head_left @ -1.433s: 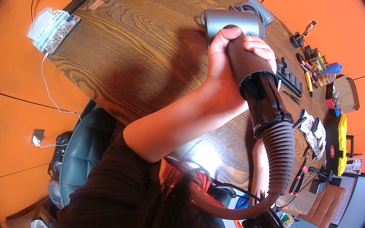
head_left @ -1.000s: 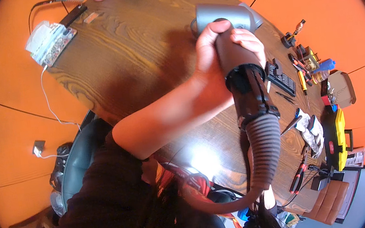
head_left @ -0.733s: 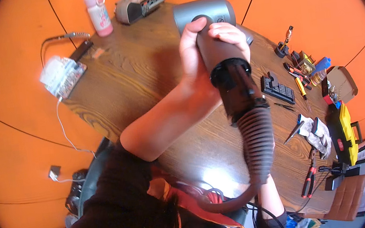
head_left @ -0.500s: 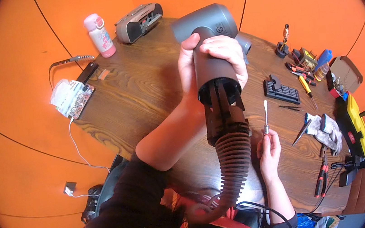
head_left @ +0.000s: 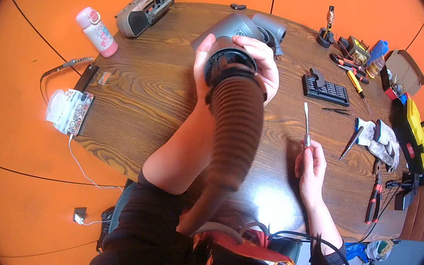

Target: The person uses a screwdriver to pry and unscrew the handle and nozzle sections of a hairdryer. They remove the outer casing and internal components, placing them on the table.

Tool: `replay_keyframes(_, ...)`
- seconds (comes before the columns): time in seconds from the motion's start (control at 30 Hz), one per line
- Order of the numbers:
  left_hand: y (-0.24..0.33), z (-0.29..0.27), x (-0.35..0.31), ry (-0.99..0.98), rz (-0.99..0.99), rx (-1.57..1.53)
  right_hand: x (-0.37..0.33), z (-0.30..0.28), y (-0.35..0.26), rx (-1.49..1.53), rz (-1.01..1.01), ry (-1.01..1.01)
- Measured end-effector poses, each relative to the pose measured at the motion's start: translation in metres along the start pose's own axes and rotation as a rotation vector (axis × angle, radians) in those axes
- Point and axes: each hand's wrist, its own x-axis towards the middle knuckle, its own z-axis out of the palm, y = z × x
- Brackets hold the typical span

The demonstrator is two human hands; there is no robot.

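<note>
Round dark wood table (head_left: 154, 92), tools scattered right; orange walls (head_left: 18, 151) around.

I saw bright, even light, a glare patch on the counter (head_left: 276, 199), and fisheye bending with black corners.

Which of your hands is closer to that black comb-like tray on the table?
Right. The right hand, gripping a screwdriver, sits just below the black tray. The left hand clasps the grey hair dryer, farther to the tray's left.
</note>
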Motion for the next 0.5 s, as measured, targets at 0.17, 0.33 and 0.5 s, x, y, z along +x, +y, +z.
replay_keyframes(0.17,0.0019,-0.0023,-0.0028,0.053,0.041,-0.001,-0.0003,0.0000,0.0011,0.025,0.003,0.000)
replay_keyframes(0.33,0.0022,0.0019,-0.0047,0.154,0.181,0.163,-0.0002,0.0000,0.0029,0.077,0.039,0.046)
replay_keyframes(0.5,0.0000,0.0057,-0.0071,0.312,0.300,0.374,0.0012,-0.0001,0.0037,0.029,0.008,0.020)
